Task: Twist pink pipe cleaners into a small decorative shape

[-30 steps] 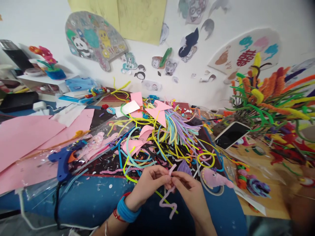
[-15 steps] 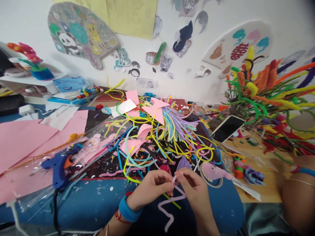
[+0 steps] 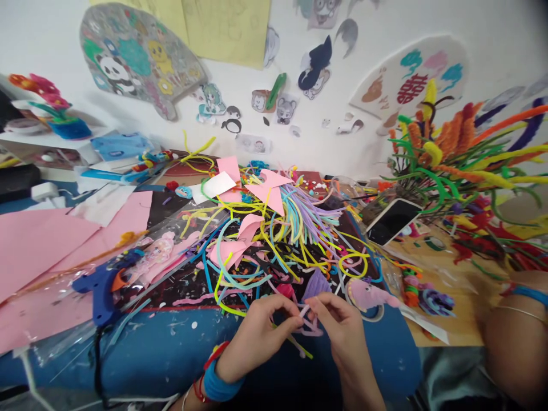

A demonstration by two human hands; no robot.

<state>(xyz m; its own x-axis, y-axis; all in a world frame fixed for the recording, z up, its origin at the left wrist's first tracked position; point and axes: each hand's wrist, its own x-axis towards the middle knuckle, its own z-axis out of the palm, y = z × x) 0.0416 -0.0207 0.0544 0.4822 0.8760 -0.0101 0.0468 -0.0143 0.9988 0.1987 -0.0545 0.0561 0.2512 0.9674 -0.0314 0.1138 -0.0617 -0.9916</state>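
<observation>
A pale pink pipe cleaner (image 3: 312, 331) is pinched by both hands near the table's front edge. My left hand (image 3: 269, 328) is closed, thumb and fingertips gripping it from the left. From the right, my right hand (image 3: 336, 322) is closed on it as well, fingertips close to the left ones. Bends of the pipe cleaner show between and just below the fingers; the rest is hidden. Beneath the hands lies a yellow-green pipe cleaner (image 3: 302, 346). A purple folded piece (image 3: 317, 285) rests just beyond the fingertips, and a pink fuzzy figure (image 3: 369, 297) sits right of them.
A blue glue gun (image 3: 100, 291) stands at left beside pink sheets (image 3: 43, 240). Loose pipe cleaners (image 3: 295, 220) heap up across the middle. A phone (image 3: 394, 221) leans at right by a colourful pipe-cleaner bouquet (image 3: 454, 154). Another person's arm (image 3: 518, 331) is at the right edge.
The pipe cleaner's long zigzag end, which hung down between my wrists, now shows only as short bends close to the fingers. Both hands remain in nearly the same place.
</observation>
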